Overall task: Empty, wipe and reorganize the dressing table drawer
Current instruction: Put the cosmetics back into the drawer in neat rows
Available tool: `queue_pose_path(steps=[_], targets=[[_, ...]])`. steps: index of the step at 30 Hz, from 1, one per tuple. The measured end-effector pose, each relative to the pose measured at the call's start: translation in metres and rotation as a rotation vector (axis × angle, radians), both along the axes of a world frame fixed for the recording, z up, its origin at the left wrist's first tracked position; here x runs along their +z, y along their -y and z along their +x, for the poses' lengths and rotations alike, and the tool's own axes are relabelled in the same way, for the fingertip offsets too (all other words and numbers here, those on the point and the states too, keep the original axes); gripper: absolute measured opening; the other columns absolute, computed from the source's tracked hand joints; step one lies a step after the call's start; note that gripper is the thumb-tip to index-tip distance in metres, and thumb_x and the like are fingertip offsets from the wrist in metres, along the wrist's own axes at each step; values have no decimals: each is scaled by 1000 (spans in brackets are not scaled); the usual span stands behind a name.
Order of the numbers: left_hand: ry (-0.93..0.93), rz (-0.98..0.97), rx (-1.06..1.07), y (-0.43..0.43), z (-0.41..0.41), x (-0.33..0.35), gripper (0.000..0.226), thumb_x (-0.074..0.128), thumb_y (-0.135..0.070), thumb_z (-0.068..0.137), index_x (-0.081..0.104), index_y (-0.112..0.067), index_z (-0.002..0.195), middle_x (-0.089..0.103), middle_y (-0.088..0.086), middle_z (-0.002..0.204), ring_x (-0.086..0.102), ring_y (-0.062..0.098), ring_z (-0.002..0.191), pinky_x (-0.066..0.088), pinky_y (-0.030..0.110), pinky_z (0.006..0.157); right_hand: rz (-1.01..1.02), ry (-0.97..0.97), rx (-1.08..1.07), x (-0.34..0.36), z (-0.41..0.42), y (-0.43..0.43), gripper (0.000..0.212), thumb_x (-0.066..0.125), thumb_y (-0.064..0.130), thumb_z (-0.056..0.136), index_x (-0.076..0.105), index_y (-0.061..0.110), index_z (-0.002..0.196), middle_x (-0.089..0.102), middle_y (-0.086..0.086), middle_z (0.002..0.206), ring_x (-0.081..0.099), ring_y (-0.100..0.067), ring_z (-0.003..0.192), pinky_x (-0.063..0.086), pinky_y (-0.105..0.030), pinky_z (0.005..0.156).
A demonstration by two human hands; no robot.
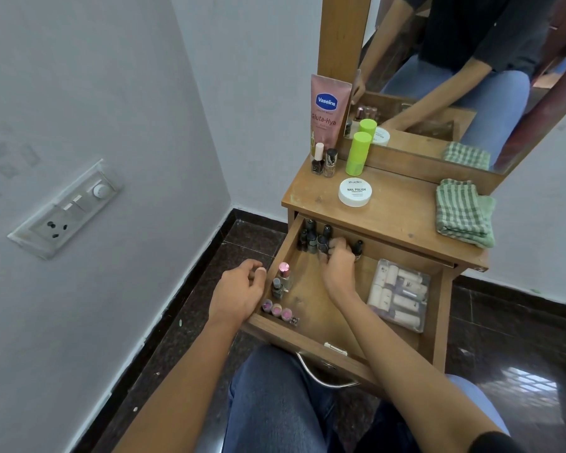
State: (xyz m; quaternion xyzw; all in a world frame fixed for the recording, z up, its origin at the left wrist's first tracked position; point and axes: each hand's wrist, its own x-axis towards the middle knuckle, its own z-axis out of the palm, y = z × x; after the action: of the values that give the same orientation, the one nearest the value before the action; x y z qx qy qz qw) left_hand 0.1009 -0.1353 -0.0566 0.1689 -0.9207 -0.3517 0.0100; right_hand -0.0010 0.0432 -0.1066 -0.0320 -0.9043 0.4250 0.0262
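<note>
Your knees (275, 403) sit at the open drawer (291, 338), where your right hand (339, 263) curls round dark nail polish bottles (311, 237) at its back, your left hand (239, 289) rests loosely curled, empty, against its left wall beside pink-capped bottles (276, 308), and a clear box (399, 294) crowds the right side.

Soft, even daylight, nothing harsh. There's a bright window glare on the glossy floor (530, 384) right of the drawer (311, 308). The drawer's back corner is shadowy. The wide-angle lens bends the wall (111, 93) left of it, and everything's slightly soft.
</note>
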Motion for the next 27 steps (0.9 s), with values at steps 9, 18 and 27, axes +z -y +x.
queue_pose_path(steps=[9, 18, 27], targets=[[6, 5, -3, -1, -1, 2, 29, 45, -35, 100, 61, -22, 120, 64, -8, 83, 61, 8, 77, 52, 32, 74, 13, 64, -20, 1, -2, 2, 23, 57, -1, 88, 50, -1, 110, 58, -18, 105, 59, -29, 93, 47, -33, 75], [-6, 10, -6, -1, 1, 2, 28, 45, -34, 100, 62, -22, 120, 63, -8, 76, 59, 5, 69, 42, 25, 60, 28, -259, 171, 67, 3, -6, 11, 59, 20, 91, 52, 15, 97, 58, 2, 83, 58, -13, 71, 51, -30, 63], [-1, 14, 7, -2, 0, 2, 30, 45, -36, 100, 61, -23, 121, 68, -7, 87, 62, 7, 78, 53, 31, 75, 274, -320, 169, 145, -115, 3, 33, 60, 14, 90, 52, 9, 122, 50, -12, 117, 57, -28, 96, 49, -37, 73]])
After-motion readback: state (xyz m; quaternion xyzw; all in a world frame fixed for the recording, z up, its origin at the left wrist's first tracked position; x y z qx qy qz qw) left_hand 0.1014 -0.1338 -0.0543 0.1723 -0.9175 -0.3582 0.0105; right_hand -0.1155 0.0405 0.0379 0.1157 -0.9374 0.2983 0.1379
